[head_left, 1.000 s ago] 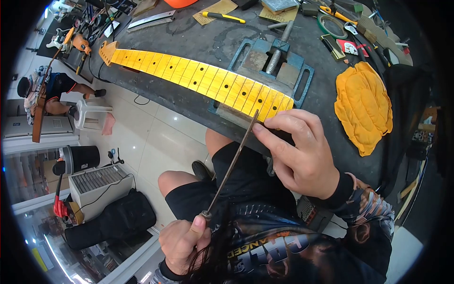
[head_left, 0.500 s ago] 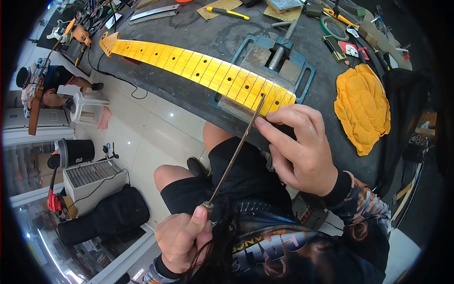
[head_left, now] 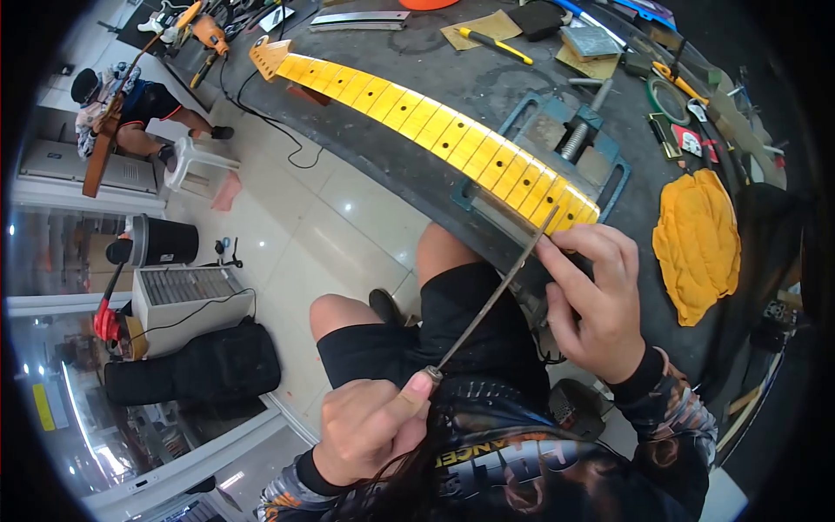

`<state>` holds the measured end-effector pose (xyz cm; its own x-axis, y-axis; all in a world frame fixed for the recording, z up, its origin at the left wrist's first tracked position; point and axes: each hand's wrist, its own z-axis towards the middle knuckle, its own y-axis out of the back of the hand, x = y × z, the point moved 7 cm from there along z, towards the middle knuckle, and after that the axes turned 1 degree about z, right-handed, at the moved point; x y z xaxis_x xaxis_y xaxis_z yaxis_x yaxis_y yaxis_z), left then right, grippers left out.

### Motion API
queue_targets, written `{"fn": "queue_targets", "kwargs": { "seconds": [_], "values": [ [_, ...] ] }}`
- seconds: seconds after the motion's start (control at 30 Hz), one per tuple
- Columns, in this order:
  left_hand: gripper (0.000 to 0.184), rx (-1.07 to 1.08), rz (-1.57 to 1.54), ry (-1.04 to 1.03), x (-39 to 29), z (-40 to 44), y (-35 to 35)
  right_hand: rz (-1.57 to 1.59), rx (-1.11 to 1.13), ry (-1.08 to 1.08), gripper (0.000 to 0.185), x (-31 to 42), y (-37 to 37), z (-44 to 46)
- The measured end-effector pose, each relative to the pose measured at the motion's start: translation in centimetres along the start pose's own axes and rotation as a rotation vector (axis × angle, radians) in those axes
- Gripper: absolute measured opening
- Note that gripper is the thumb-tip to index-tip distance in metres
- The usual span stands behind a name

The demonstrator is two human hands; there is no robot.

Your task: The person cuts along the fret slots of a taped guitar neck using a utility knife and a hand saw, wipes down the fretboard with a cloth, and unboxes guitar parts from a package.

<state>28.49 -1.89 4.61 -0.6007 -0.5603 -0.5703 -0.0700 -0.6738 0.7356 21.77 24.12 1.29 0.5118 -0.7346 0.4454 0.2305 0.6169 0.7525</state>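
Observation:
A guitar neck [head_left: 421, 118] with a glossy yellow, dotted fretboard lies along the bench edge, its headstock [head_left: 270, 57] at the far left. Below its near end is a blue metal vise [head_left: 619, 187]. My left hand [head_left: 374, 426] is closed around the handle of a slim rod-like file [head_left: 489, 306], whose tip lies over the fretboard near the body end. My right hand [head_left: 600, 296] has its fingertips against the neck's edge beside the file, with the thumb apart. Whether a fingertip presses on the file I cannot tell.
An orange cloth [head_left: 698, 248] lies on the bench [head_left: 348, 130] to the right. Behind are a yellow cutter [head_left: 494, 46], sandpaper, green tape [head_left: 668, 101] and tools. Another person [head_left: 130, 113] works at the left by a white stool [head_left: 204, 165]. A black bag [head_left: 196, 365] lies on the floor.
The view has swung, so the bench and neck appear farther right and lower. The file slants more flatly across the view. Both hands keep about the same hold.

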Motion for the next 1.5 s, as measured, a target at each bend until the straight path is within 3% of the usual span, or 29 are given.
{"fn": "queue_targets", "kwargs": {
  "seconds": [0.77,0.93,1.03,1.27,1.5],
  "values": [
    [0.058,0.004,-0.237,0.059,1.8,-0.3,1.1,-0.001,0.034,0.027,0.057,1.2,-0.1,0.2],
    [0.055,-0.05,-0.196,0.082,1.9,-0.9,1.6,-0.045,0.07,-0.068,0.052,0.9,-0.6,0.0],
    [0.064,0.004,-0.286,0.053,2.0,-0.7,1.8,-0.05,0.079,-0.037,0.05,1.1,-0.7,-0.1],
    [0.063,0.03,-0.479,0.11,2.2,-1.2,1.8,-0.077,0.076,-0.056,0.048,0.9,-1.2,0.4],
    [0.061,0.01,-0.286,0.004,2.0,-0.1,0.1,-0.048,0.003,0.009,0.056,0.3,-0.1,0.7]
  ]
}}
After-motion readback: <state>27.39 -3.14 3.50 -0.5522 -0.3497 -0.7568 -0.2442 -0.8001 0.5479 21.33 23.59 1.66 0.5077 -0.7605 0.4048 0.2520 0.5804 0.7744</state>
